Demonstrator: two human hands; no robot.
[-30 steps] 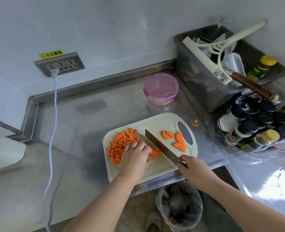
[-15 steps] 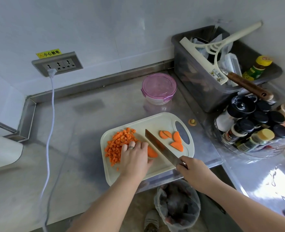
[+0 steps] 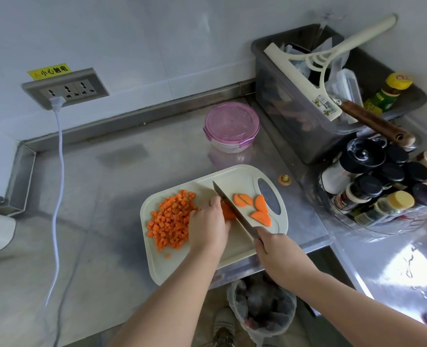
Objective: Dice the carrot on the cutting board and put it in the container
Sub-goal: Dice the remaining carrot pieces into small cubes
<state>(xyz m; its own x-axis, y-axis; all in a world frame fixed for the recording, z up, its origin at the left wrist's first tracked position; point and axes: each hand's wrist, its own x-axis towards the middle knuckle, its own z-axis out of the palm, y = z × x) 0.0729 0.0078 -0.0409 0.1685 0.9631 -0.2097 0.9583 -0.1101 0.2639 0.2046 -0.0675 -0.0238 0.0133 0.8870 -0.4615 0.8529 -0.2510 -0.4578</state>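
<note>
Our left hand (image 3: 207,229) has its fingers curled down on an orange carrot chunk (image 3: 227,212) mid cream plastic cutting board (image 3: 172,270), and our right hand (image 3: 275,249) is wrapped round the steel knife (image 3: 235,211) handle. The diced carrot pile (image 3: 171,217) sits left of it, and the round pink-lidded container (image 3: 232,126) sits behind on the steel table (image 3: 122,186).
</note>
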